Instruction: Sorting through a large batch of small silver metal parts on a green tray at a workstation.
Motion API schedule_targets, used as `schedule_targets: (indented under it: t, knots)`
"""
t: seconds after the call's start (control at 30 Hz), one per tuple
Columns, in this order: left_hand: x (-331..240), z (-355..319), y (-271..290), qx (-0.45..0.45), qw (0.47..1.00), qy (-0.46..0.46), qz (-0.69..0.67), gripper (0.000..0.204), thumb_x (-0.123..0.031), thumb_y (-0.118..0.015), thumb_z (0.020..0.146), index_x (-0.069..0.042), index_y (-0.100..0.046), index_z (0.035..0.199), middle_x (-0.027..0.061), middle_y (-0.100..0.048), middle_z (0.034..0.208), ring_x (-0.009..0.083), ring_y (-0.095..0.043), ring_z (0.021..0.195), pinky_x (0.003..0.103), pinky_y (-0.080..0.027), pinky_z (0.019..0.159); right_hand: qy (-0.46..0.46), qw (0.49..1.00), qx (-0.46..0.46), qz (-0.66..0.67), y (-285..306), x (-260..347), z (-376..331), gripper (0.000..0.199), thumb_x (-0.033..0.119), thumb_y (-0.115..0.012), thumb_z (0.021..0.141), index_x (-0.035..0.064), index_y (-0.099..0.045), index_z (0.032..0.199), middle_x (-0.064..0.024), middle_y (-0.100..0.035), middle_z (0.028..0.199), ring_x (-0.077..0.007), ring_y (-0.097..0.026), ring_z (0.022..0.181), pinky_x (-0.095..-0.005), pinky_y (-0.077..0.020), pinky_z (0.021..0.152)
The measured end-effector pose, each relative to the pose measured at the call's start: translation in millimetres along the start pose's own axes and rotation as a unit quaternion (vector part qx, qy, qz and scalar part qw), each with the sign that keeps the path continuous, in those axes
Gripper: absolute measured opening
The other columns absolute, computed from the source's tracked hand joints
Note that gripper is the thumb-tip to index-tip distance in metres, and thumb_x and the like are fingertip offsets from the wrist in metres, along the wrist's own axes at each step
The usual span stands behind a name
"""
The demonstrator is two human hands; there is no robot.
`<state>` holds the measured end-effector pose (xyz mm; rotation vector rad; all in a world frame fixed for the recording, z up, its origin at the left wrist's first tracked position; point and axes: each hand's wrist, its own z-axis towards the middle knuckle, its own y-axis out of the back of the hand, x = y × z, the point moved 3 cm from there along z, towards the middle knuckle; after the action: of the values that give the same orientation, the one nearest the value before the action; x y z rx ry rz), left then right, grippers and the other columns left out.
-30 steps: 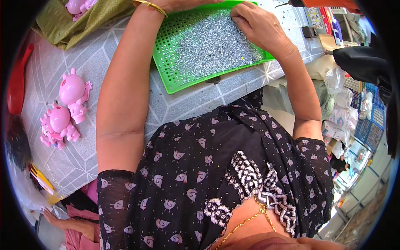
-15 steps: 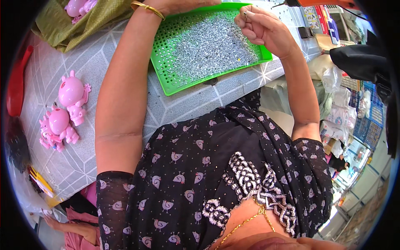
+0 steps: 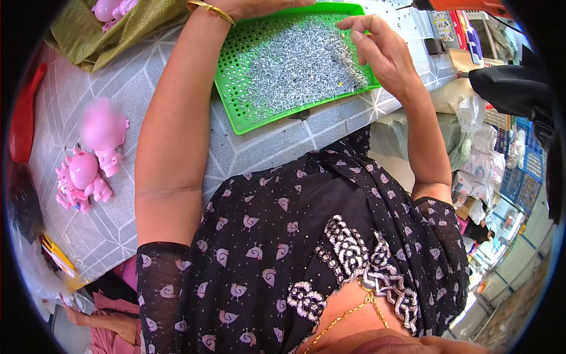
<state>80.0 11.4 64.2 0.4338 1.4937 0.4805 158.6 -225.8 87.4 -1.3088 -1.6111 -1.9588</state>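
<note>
A bright green perforated tray [image 3: 233, 112] sits on the table, with a heap of small silver screws [image 3: 300, 65] spread across it. Over the tray's right edge hovers my right hand [image 3: 389, 56], its thumb and forefinger apart and no screw visible between them. My left hand [image 3: 253, 7] reaches along the tray's far edge, with a gold bangle at the wrist. The picture's upper rim cuts off most of its fingers, so whatever it may hold is hidden. To the left of my left forearm lie pink plastic animal figures [image 3: 84, 171].
An olive woven sack [image 3: 112, 41] with more pink figures is at the far left. At the far right lies an orange power tool [image 3: 466, 6] with a thin bit, beside a small dark block [image 3: 435, 46]. A red object [image 3: 22, 124] lies along the left edge.
My right hand has shifted slightly right and opened from a pinch around a small metal piece. My left arm has hardly moved.
</note>
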Motion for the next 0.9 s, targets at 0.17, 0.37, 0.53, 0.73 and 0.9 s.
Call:
schedule_targets:
  t: [0.17, 0.37, 0.53, 0.73, 0.9]
  knots:
    - [-2, -2, 0, -0.012, 1.000, 0.005, 0.001, 0.039, -0.035, -0.071, 0.093, 0.004, -0.074, 0.101, 0.0120, -0.070, 0.079, 0.0146, -0.060, 0.073, 0.034, -0.050, 0.068, -0.045, 0.971, -0.161, -0.171, 48, -30, -9, 0.028, 0.025, -0.050, 0.106, 0.0030, -0.065, 0.114, -0.0045, -0.068, 0.091, -0.0080, -0.054, 0.066, -0.0266, -0.0466, 0.063]
    - [-7, 5, -1, -0.002, 1.000, 0.001, 0.012, 0.041, -0.034, -0.071, 0.094, 0.005, -0.073, 0.104, 0.0133, -0.072, 0.083, 0.0153, -0.062, 0.076, 0.034, -0.051, 0.070, -0.005, 0.884, -0.272, -0.380, 78, -53, -14, 0.028, 0.030, -0.063, 0.102, 0.0040, -0.068, 0.112, -0.0094, -0.071, 0.098, -0.0141, -0.062, 0.075, -0.0279, -0.0488, 0.066]
    - [-3, -4, 1, -0.013, 1.000, 0.009, -0.005, 0.041, -0.033, -0.072, 0.094, 0.006, -0.073, 0.103, 0.0118, -0.071, 0.081, 0.0146, -0.061, 0.076, 0.033, -0.051, 0.070, 0.252, 0.902, -0.153, -0.315, 19, -1, -9, 0.014, 0.004, -0.073, 0.089, 0.0048, -0.069, 0.102, -0.0081, -0.070, 0.102, -0.0217, -0.066, 0.083, -0.0336, -0.0530, 0.073]
    - [-3, 2, -1, -0.001, 1.000, 0.000, 0.011, 0.039, -0.032, -0.071, 0.093, 0.006, -0.073, 0.100, 0.0094, -0.067, 0.076, 0.0129, -0.057, 0.072, 0.034, -0.049, 0.066, 0.223, 0.899, -0.062, -0.371, -5, 9, -18, 0.020, 0.012, -0.068, 0.088, 0.0092, -0.069, 0.108, -0.0082, -0.066, 0.097, -0.0273, -0.065, 0.092, -0.0413, -0.0477, 0.084]
    - [-2, 1, -1, 0.001, 1.000, -0.005, 0.018, 0.038, -0.031, -0.071, 0.094, 0.006, -0.072, 0.097, 0.0088, -0.064, 0.073, 0.0120, -0.055, 0.070, 0.034, -0.048, 0.064, 0.155, 0.970, -0.026, -0.183, -35, 31, -27, 0.026, 0.003, -0.061, 0.089, 0.0034, -0.067, 0.115, -0.0146, -0.062, 0.096, -0.0351, -0.065, 0.089, -0.0442, -0.0527, 0.080]
